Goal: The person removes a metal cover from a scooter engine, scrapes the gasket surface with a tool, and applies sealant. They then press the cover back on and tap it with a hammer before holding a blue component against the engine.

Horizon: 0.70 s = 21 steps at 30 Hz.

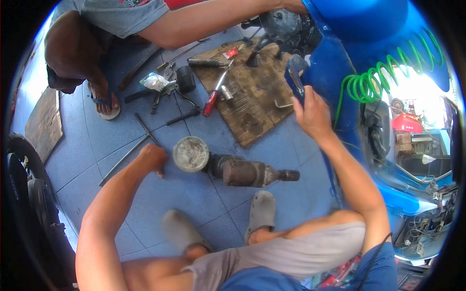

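Note:
My left hand point(154, 158) is low over the tiled floor, fingers curled, beside a round metal tin point(191, 153). Whatever its fingers may hold is too hidden to make out. A long thin metal rod point(124, 161) lies near its wrist. My right hand point(313, 112) is raised at the blue body panel point(335, 72), its fingers closed around a dark blue piece point(294, 80). To the right of the tin, an impact wrench point(247, 172) lies on the floor. A bent hex key point(283, 104) rests on the wooden board point(250, 119) close to my right hand.
A co-worker's arm point(213, 22) reaches across the top to machine parts point(281, 24). Pliers, a black mallet point(185, 79) and a red screwdriver point(210, 103) lie mid-floor. A green coiled hose point(361, 87) hangs at right. Grey clogs point(262, 211) are below.

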Motion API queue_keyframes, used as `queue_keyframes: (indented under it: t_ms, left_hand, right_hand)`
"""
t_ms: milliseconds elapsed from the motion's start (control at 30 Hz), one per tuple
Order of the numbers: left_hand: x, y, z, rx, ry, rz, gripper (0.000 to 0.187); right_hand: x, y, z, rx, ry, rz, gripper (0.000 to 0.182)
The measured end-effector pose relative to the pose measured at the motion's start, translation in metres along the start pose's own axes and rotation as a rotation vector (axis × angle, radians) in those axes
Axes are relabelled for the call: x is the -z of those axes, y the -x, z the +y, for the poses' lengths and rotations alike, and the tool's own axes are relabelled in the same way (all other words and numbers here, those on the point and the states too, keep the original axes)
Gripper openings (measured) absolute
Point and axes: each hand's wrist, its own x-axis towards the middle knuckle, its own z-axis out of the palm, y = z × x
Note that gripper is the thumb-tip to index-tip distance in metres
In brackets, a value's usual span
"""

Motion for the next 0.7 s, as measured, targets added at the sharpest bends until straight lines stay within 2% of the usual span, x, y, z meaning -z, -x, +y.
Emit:
queue_keyframes:
  t_ms: [700]
  left_hand:
    - [0.003, 0.001, 0.0005, -0.009, -0.03, -0.014, 0.057]
  right_hand:
    - [0.0014, -0.0012, -0.0017, -0.008, -0.009, -0.006, 0.027]
